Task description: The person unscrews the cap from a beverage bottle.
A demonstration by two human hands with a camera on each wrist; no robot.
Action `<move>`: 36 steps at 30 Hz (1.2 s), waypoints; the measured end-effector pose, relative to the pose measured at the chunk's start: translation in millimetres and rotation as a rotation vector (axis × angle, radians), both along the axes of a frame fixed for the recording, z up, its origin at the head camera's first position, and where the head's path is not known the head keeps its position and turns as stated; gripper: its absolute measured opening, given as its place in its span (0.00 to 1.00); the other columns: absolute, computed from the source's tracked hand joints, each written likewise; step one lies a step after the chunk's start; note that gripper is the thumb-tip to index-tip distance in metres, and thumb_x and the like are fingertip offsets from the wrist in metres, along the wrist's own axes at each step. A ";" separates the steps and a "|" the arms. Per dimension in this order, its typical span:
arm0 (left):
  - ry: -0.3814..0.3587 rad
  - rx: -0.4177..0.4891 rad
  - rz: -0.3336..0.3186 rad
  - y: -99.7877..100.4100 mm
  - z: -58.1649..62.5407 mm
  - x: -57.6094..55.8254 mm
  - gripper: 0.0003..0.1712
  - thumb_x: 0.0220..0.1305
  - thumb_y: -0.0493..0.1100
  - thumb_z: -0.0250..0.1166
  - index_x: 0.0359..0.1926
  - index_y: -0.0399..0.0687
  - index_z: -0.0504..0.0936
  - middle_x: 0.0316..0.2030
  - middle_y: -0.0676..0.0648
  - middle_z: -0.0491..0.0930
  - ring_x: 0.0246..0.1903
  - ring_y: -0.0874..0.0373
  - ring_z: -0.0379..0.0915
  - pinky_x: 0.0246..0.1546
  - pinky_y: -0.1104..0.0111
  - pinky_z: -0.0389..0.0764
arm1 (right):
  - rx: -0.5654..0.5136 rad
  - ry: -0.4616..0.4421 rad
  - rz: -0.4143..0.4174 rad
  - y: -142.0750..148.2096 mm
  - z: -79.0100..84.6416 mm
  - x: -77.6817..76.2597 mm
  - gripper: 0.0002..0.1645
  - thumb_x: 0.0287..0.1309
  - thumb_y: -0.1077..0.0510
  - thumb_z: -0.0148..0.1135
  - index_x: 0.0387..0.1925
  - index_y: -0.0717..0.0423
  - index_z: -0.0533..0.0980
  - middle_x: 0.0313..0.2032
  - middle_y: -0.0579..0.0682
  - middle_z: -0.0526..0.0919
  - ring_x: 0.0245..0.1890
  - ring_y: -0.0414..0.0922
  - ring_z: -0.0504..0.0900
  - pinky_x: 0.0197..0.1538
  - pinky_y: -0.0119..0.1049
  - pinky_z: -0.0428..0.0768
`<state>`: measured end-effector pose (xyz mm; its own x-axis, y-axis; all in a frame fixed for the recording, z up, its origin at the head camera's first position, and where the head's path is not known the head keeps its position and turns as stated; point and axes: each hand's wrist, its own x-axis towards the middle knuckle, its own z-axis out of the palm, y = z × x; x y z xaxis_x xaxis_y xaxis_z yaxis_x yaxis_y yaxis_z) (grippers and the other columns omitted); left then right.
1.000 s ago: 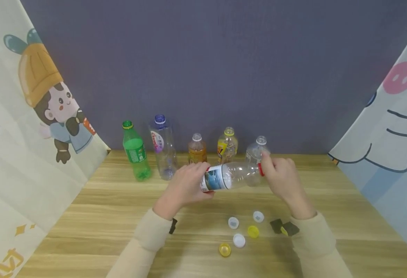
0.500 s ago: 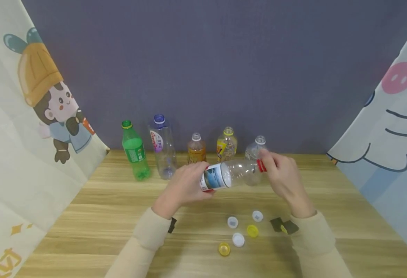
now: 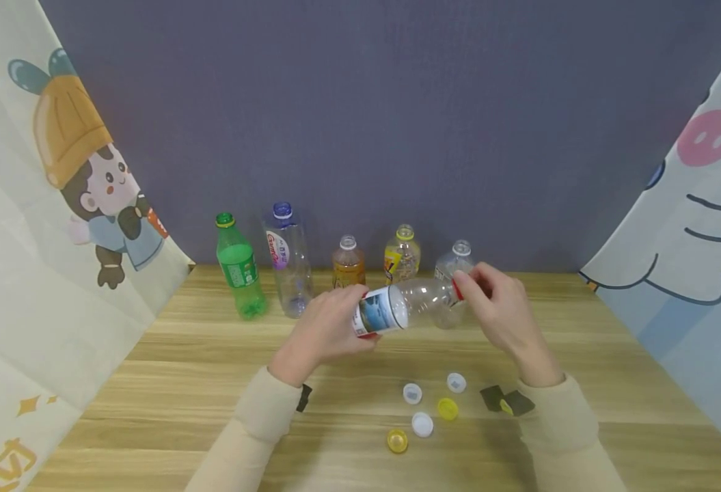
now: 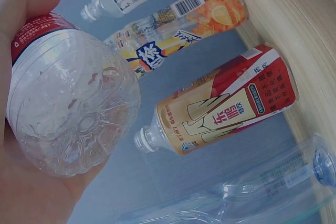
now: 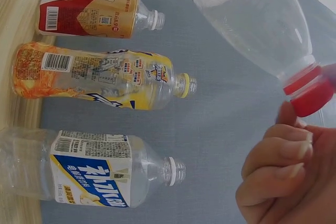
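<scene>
My left hand (image 3: 323, 324) grips a clear plastic bottle (image 3: 424, 301) around its blue-and-white label, tilted nearly flat above the table with its neck to the right. Its ribbed base (image 4: 79, 103) faces the left wrist camera. My right hand (image 3: 498, 311) pinches the red cap (image 5: 313, 97) at the bottle's mouth between thumb and index finger. In the right wrist view a thin gap shows between the cap and the red ring (image 5: 302, 80) on the neck. The other right-hand fingers curl below the cap. Behind the held bottle stands an uncapped clear bottle (image 5: 94, 169) with a blue-and-white label.
Along the back stand uncapped bottles: green (image 3: 237, 270), tall clear with blue neck (image 3: 288, 263), orange-brown label (image 3: 349, 263) and yellow label (image 3: 402, 256). Several loose white and yellow caps (image 3: 422, 425) lie in front. Dark pieces (image 3: 508, 401) lie by the right sleeve.
My right hand has turned at the cap, its fingers shifting and thumb now nearer the bottle's neck. The held bottle has risen slightly; the left hand keeps its grip.
</scene>
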<state>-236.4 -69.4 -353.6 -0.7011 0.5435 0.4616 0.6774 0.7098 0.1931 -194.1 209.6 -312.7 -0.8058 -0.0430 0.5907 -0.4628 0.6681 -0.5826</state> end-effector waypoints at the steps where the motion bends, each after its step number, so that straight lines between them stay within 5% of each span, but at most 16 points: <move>1: 0.003 -0.001 0.001 0.1 0.1 -0.2 0.41 0.41 0.54 0.82 0.56 0.46 0.76 0.41 0.50 0.84 0.35 0.57 0.78 0.37 0.65 0.81 | 0.001 -0.001 0.003 0.1 0.1 0.0 0.18 0.72 0.49 0.56 0.26 0.53 0.75 0.19 0.46 0.71 0.21 0.43 0.68 0.28 0.36 0.66; 12: 0.008 -0.004 0.001 0.5 0.7 1.0 0.41 0.41 0.54 0.82 0.56 0.46 0.77 0.41 0.50 0.84 0.35 0.57 0.78 0.37 0.64 0.81 | 0.002 -0.076 -0.088 2.3 4.4 0.9 0.35 0.75 0.40 0.48 0.12 0.52 0.64 0.14 0.46 0.64 0.19 0.46 0.64 0.25 0.39 0.62; 36: -0.008 -0.012 0.022 0.0 2.0 0.2 0.40 0.41 0.55 0.82 0.54 0.46 0.77 0.38 0.52 0.83 0.33 0.59 0.77 0.34 0.66 0.80 | -0.012 -0.003 -0.010 3.0 4.3 1.2 0.17 0.71 0.51 0.60 0.28 0.57 0.80 0.21 0.46 0.75 0.22 0.42 0.70 0.28 0.34 0.68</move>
<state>-236.1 -69.4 -351.6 -0.7163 0.5337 0.4496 0.6604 0.7266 0.1897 -192.9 212.6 -308.4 -0.8081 -0.0274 0.5884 -0.4540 0.6655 -0.5925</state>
